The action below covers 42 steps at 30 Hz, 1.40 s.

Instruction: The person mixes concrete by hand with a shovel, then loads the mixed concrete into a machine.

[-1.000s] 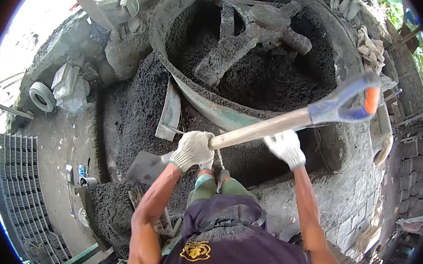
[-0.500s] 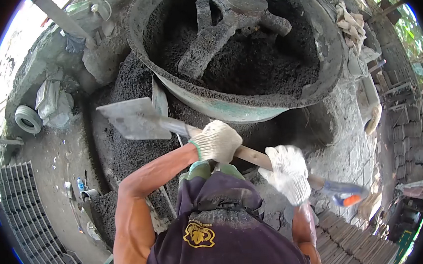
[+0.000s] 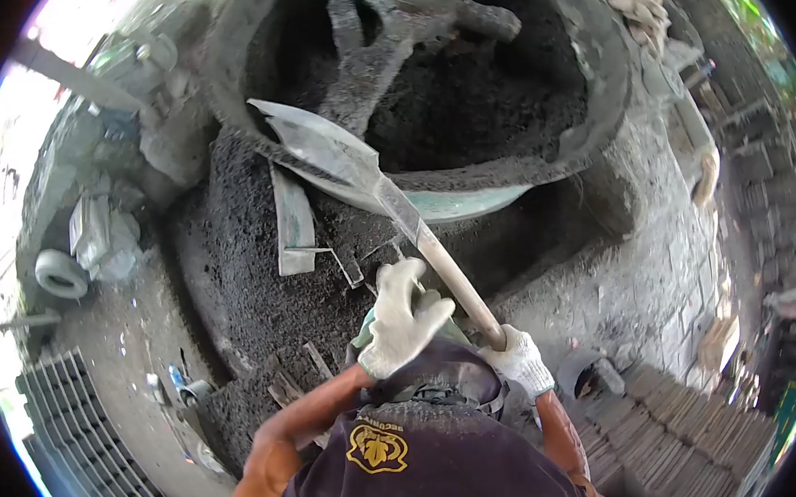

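My right hand (image 3: 517, 360), in a pale knitted glove, is closed around the lower part of a shovel's wooden shaft. The shovel (image 3: 456, 286) slants up and left, its grey metal blade (image 3: 326, 147) tipped edgewise across the near rim of a large round mixer pan (image 3: 455, 206). Dark, crumbly mix lies in the pan, beneath thick, crusted mixing arms (image 3: 376, 70). Off the shaft, just to its left, my gloved left hand (image 3: 401, 320) has its fingers spread and holds nothing. The shovel's far handle end is hidden behind my right hand.
A heap of dark mix (image 3: 240, 232) lies left of the pan, with a metal strip (image 3: 293, 223) on it. Stacked flat slabs (image 3: 669, 423) stand at lower right. A slatted rack (image 3: 98, 445) and a small tire (image 3: 61, 274) are on the left.
The shovel blade has swung up and right from above the heap to the pan rim and turned edgewise. My left hand has let go of the shaft; my right hand moved left, still gripping.
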Tool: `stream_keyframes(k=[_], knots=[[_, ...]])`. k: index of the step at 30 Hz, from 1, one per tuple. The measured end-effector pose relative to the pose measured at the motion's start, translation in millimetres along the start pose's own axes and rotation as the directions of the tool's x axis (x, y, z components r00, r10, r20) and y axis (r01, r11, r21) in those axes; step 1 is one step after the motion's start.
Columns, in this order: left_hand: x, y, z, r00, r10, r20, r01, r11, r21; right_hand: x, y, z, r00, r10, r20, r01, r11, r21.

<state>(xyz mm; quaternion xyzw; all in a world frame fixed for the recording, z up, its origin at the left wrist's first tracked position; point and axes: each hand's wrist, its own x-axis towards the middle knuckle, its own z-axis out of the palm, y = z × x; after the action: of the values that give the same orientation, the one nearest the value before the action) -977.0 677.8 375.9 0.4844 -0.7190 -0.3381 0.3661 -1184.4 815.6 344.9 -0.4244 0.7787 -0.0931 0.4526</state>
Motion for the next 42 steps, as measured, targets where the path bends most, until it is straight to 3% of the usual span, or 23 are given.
stream_keyframes(k=[1,2,3,4,5,8,9,10,11,13,15,18,19,20,22,24,25,26,28,32,34,38,42], knots=[[3.7,-19.5,15.9,0.911,-0.361,0.201,0.389,0.913,-0.124,-4.4,3.3,2.0,0.999,0.052,-0.015,-0.053,0.998,-0.035],[8.1,-37.3,34.2,0.659,-0.623,0.423,0.727,0.671,-0.145,-12.5,10.3,8.6,0.999,0.042,-0.033,-0.041,0.999,0.030],[2.5,-46.0,66.6,0.753,-0.510,0.415,0.658,0.600,-0.456,-20.6,20.1,20.0,0.997,0.067,-0.048,-0.067,0.998,0.011],[15.3,-9.4,79.4,0.681,-0.557,0.476,0.697,0.290,-0.656,-23.3,25.6,29.4,0.994,0.088,-0.064,-0.089,0.996,-0.006],[17.7,-8.0,96.3,0.648,-0.548,0.529,0.738,0.279,-0.615,-29.8,21.3,29.8,0.973,0.218,-0.075,-0.221,0.974,-0.038],[18.3,20.5,150.8,0.572,-0.513,0.640,0.809,0.223,-0.543,-52.0,38.2,32.3,0.885,0.418,-0.206,-0.397,0.908,0.137],[13.3,23.7,180.4,0.549,-0.437,0.713,0.835,0.239,-0.496,-59.1,55.6,40.6,0.858,0.423,-0.292,-0.356,0.899,0.256],[10.6,29.9,202.5,0.527,-0.310,0.792,0.848,0.259,-0.463,-66.6,53.6,36.2,0.823,0.525,-0.216,-0.375,0.789,0.487],[7.8,37.9,226.0,0.468,-0.221,0.856,0.874,0.258,-0.411,-69.0,65.7,49.7,0.793,0.548,-0.265,-0.308,0.737,0.602],[7.3,56.7,254.7,0.367,-0.071,0.927,0.888,0.323,-0.327,-69.5,67.1,59.9,0.730,0.617,-0.294,-0.190,0.597,0.780],[4.1,69.0,262.9,0.309,-0.048,0.950,0.912,0.298,-0.281,-68.4,45.1,63.9,0.678,0.684,-0.269,-0.120,0.464,0.878],[-1.0,62.2,242.6,0.315,-0.014,0.949,0.936,0.169,-0.308,-70.4,86.3,108.9,0.633,0.577,-0.516,-0.109,0.727,0.678],[-0.6,54.0,230.2,0.297,-0.033,0.954,0.949,0.121,-0.291,-75.5,81.7,106.4,0.626,0.593,-0.506,-0.244,0.766,0.595],[0.4,44.5,215.6,0.282,-0.046,0.958,0.958,0.074,-0.278,-80.2,75.5,101.1,0.623,0.503,-0.600,-0.338,0.864,0.373],[-5.9,14.6,189.0,0.325,-0.112,0.939,0.946,0.031,-0.324,-89.5,88.0,81.4,0.811,0.356,-0.465,-0.214,0.919,0.331],[-15.7,-22.7,166.1,0.294,-0.098,0.951,0.950,-0.080,-0.302,-85.9,108.4,58.4,0.895,0.442,-0.058,-0.356,0.787,0.504],[-33.0,-53.2,168.3,0.357,-0.015,0.934,0.914,-0.202,-0.353,-76.2,132.6,58.3,0.916,0.391,-0.088,-0.368,0.908,0.200],[-46.7,-76.2,169.9,0.428,0.067,0.902,0.865,-0.321,-0.386,-66.6,131.2,50.7,0.937,0.321,-0.138,-0.321,0.947,0.028],[-45.3,-85.2,149.7,0.428,-0.073,0.901,0.852,-0.301,-0.429,-46.1,110.8,27.7,0.966,0.156,-0.205,-0.217,0.923,-0.318],[4.5,-78.9,98.0,0.496,-0.207,0.844,0.781,-0.318,-0.537,0.6,77.5,9.1,0.983,-0.041,-0.182,-0.048,0.886,-0.461],[26.4,-92.3,83.9,0.588,-0.261,0.765,0.672,-0.369,-0.642,23.7,33.6,0.8,0.983,-0.090,-0.158,0.003,0.877,-0.481],[94.7,-130.4,34.2,0.710,-0.363,0.603,0.560,-0.227,-0.797,77.8,-66.6,2.5,0.975,-0.198,-0.098,0.128,0.869,-0.479],[167.1,-155.1,-40.0,0.761,-0.576,0.298,0.409,0.069,-0.910,142.4,-179.2,22.9,0.897,-0.437,-0.065,0.365,0.816,-0.447]])
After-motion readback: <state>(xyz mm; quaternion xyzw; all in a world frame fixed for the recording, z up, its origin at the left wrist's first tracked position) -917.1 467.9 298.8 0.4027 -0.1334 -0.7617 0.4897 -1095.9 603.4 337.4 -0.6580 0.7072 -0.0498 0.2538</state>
